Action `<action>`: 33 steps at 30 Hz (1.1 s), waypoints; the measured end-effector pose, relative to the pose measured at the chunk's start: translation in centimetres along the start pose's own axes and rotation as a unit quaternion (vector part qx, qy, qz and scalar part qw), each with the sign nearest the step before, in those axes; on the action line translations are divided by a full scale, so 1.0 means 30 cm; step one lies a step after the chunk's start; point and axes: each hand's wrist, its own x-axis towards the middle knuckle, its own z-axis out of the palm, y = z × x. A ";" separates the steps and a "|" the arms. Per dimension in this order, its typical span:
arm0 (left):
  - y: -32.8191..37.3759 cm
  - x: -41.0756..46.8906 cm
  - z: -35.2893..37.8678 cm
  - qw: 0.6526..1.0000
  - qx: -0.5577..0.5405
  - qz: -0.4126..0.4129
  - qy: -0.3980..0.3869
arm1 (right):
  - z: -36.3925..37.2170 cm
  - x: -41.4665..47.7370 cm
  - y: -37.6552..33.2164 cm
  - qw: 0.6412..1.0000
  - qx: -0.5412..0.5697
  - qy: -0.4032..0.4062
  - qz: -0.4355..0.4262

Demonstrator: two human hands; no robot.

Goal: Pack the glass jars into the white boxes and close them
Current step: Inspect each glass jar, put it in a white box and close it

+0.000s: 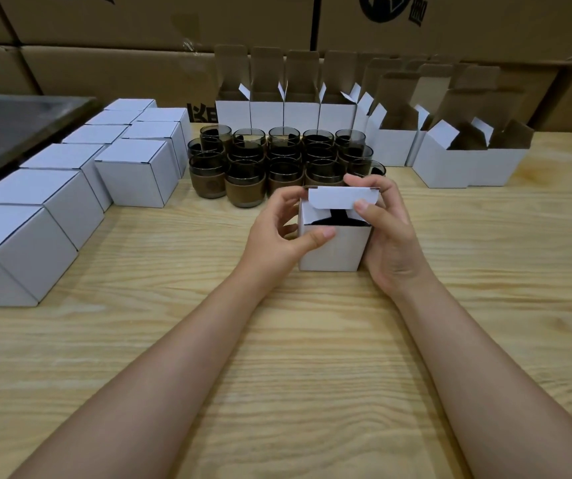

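I see one box (332, 252) at centre frame, upright on the tabletop (277, 357), with both hands on it. Left hand (277, 233) grips the box's left side: thumb pressed on the front face just under the top edge, fingers curled round toward the back. Right hand (389, 240) has its palm along the right wall and pinches the flap (338, 198), thumb on the front of it and fingertips over the top from behind. The flap is folded forward and down but not tucked in. There's a dark gap between it and the front wall. Inside looks dark, and I can't tell what's in there.

Jars (277, 160) are just behind the box, packed in rows, smoked glass with brown bands round the lower half. The nearest row is partly hidden by the hands.

Closed boxes (132, 172) are at left of frame, in two lines running from lower left up toward the jars. Open boxes (450, 164) are at upper centre and upper right, lids standing up, brown inside.

A dark tray (11, 129) is at the upper left edge. Brown cartons (139, 32) are stacked across the top of frame.
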 end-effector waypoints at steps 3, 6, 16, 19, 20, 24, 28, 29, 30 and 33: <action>0.003 -0.003 -0.003 1.000 -0.008 0.007 -0.001 | -0.006 -0.004 -0.004 1.000 -0.009 -0.010 0.007; 0.009 -0.006 -0.003 1.000 -0.016 0.004 -0.003 | -0.015 -0.008 -0.003 1.000 -0.013 -0.011 0.015; 0.012 -0.006 0.001 0.999 -0.014 0.025 -0.023 | -0.035 -0.005 0.006 0.998 -0.042 -0.034 0.012; 0.009 -0.005 0.005 0.999 -0.019 0.027 -0.021 | -0.040 0.002 0.019 0.998 -0.062 -0.019 0.006; 0.006 -0.004 0.006 0.999 -0.021 0.026 -0.019 | -0.040 0.006 0.022 0.997 -0.077 -0.015 -0.005; 0.003 -0.002 0.011 0.999 -0.044 0.016 0.002 | -0.031 0.006 0.024 0.993 -0.111 -0.023 -0.027; -0.008 0.007 0.001 0.998 -0.060 0.000 0.008 | -0.038 -0.007 0.010 0.998 -0.047 -0.043 0.024; -0.009 0.009 -0.001 0.998 -0.062 0.000 0.004 | -0.041 -0.010 0.006 0.998 -0.020 -0.050 0.044; -0.008 0.009 0.000 0.998 -0.063 0.002 0.001 | -0.045 -0.011 0.001 0.997 -0.006 -0.054 0.054; -0.001 0.004 0.003 0.999 -0.046 0.014 0.014 | -0.052 -0.012 0.001 0.997 -0.003 -0.056 0.059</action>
